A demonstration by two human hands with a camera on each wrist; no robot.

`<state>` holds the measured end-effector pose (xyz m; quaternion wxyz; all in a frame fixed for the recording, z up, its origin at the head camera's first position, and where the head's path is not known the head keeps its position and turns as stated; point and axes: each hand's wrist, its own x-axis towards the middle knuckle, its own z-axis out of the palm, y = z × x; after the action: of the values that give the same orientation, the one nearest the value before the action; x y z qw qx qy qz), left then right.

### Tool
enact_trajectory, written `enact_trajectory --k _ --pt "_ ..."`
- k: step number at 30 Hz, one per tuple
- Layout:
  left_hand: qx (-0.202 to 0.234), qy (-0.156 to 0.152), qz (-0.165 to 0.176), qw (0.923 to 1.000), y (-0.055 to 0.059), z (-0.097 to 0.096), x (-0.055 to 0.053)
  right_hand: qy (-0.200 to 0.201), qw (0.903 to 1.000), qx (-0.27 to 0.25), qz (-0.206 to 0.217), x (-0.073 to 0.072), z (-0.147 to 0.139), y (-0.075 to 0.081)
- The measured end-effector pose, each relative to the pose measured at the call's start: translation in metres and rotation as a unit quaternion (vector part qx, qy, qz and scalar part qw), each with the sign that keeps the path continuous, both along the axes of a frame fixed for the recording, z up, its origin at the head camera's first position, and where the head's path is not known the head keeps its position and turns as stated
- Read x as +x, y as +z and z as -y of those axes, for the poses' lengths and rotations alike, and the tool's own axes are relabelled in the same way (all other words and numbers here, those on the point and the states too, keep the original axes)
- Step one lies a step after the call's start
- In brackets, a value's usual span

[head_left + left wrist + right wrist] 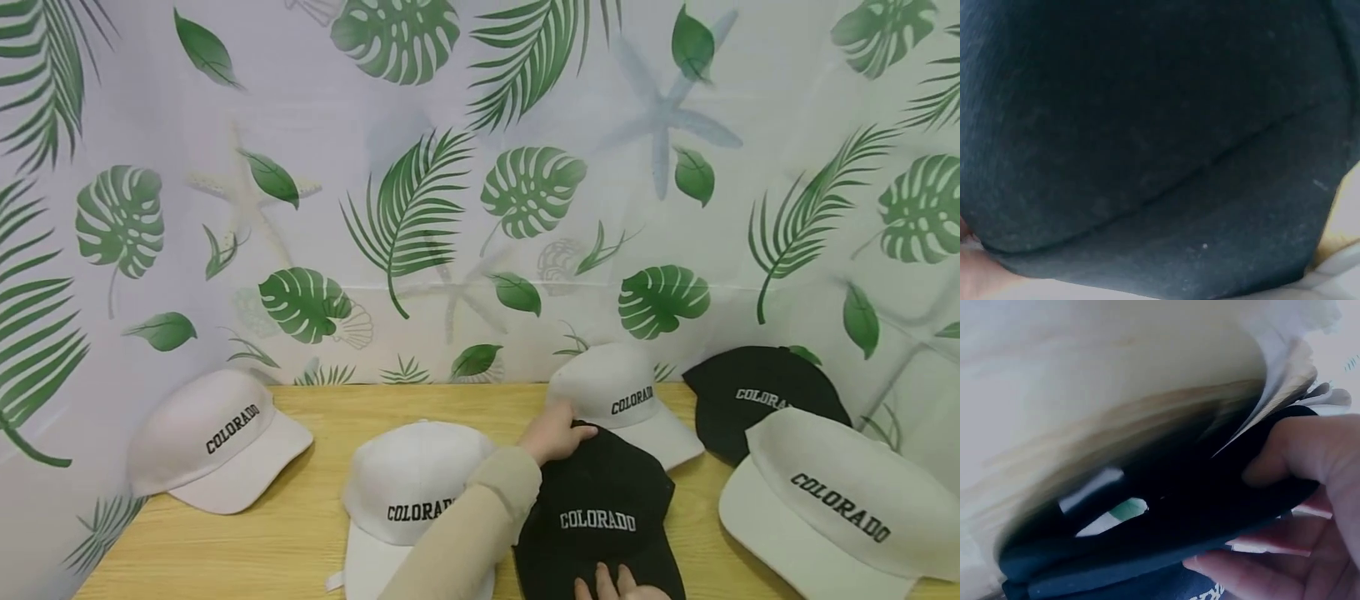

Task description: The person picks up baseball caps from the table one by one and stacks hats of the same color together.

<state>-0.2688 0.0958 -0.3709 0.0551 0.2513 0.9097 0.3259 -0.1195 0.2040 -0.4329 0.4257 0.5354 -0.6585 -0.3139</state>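
A black baseball cap [600,492] with white COLORADO lettering is held up at the front, between two white caps. My left hand [557,432] grips it by the top of the crown, with the thumb lying across the fabric. In the left wrist view the dark crown [1160,137] fills most of the picture, and only a bit of the hand shows at the lower left. My right hand [618,583] pinches the brim from the front. In the right wrist view its thumb [1272,456] lies on the underside and its fingers on the outer face.
White caps lie on the wooden table: one at the far left [217,442], one left of my forearm [405,475], one behind the black cap [607,383] and one at right [840,500]. Another black cap [765,392] stands behind the right one. A leaf-print cloth [450,333] hangs behind.
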Motion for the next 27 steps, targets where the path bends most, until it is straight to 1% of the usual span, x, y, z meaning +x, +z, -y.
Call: enact_trajectory --k 1,2,3,4,5,6,7,9,11,13,14,15,16,17,20,21,23,25,26,27 --pt "-0.001 0.002 0.001 1.0 -0.001 0.004 0.0 -0.02 0.9992 -0.016 0.031 0.002 0.004 0.0" --pt "-0.002 0.004 -0.001 1.0 -0.002 0.008 -0.001 -0.043 0.9952 -0.042 0.077 0.004 0.008 0.0" --pt "-0.004 0.004 -0.001 1.0 -0.002 0.011 -0.002 -0.069 0.9878 -0.069 0.121 0.006 0.011 0.001" --pt "-0.005 0.004 -0.001 1.0 -0.001 0.013 -0.002 -0.099 0.9761 -0.088 0.172 0.009 0.014 0.002" --pt "-0.004 0.005 0.0 1.0 0.0 0.015 -0.003 -0.124 0.9653 -0.104 0.205 0.011 0.016 0.003" --pt "-0.004 0.004 0.002 1.0 0.0 0.016 -0.003 -0.14 0.9574 -0.117 0.224 0.012 0.017 0.004" --pt "-0.004 0.005 0.003 1.0 0.001 0.016 -0.003 -0.149 0.9528 -0.124 0.233 0.013 0.018 0.005" --pt "-0.006 0.009 0.002 0.9999 0.002 0.016 -0.002 -0.141 0.9587 -0.109 0.222 0.011 0.02 0.007" --pt "-0.005 0.017 -0.002 0.9998 0.002 0.015 -0.001 -0.117 0.9677 -0.096 0.202 0.009 0.019 0.009" --pt "-0.004 0.025 -0.01 0.9996 0.001 0.012 0.0 -0.106 0.9699 -0.076 0.206 0.008 0.017 0.011" --pt "-0.006 0.028 -0.015 0.9995 0.0 0.01 0.0 -0.11 0.9661 -0.068 0.223 0.009 0.017 0.012" --pt "-0.008 0.029 -0.019 0.9993 -0.002 0.008 0.001 -0.124 0.9569 -0.064 0.255 0.01 0.016 0.013" --pt "-0.007 0.03 -0.026 0.9992 -0.003 0.007 0.001 -0.137 0.9491 -0.06 0.277 0.012 0.016 0.013" --pt "-0.008 0.032 -0.034 0.9989 -0.004 0.005 0.002 -0.155 0.9392 -0.056 0.302 0.013 0.016 0.013" --pt "-0.008 0.039 -0.05 0.998 -0.005 0.002 0.005 -0.196 0.9157 -0.054 0.347 0.018 0.016 0.013" --pt "-0.008 0.043 -0.054 0.9976 -0.005 0.002 0.006 -0.202 0.9107 -0.057 0.356 0.019 0.016 0.013" --pt "-0.009 0.049 -0.05 0.9975 -0.006 0.001 0.007 -0.195 0.9129 -0.06 0.353 0.019 0.015 0.013" --pt "-0.017 0.046 -0.031 0.9983 -0.006 0.001 0.007 -0.179 0.9151 -0.069 0.355 0.019 0.014 0.013" --pt "-0.024 0.041 -0.021 0.9987 -0.006 0.001 0.006 -0.177 0.9104 -0.075 0.367 0.02 0.013 0.013" --pt "-0.032 0.035 -0.006 0.9988 -0.007 0.002 0.006 -0.179 0.9031 -0.08 0.382 0.02 0.012 0.012"
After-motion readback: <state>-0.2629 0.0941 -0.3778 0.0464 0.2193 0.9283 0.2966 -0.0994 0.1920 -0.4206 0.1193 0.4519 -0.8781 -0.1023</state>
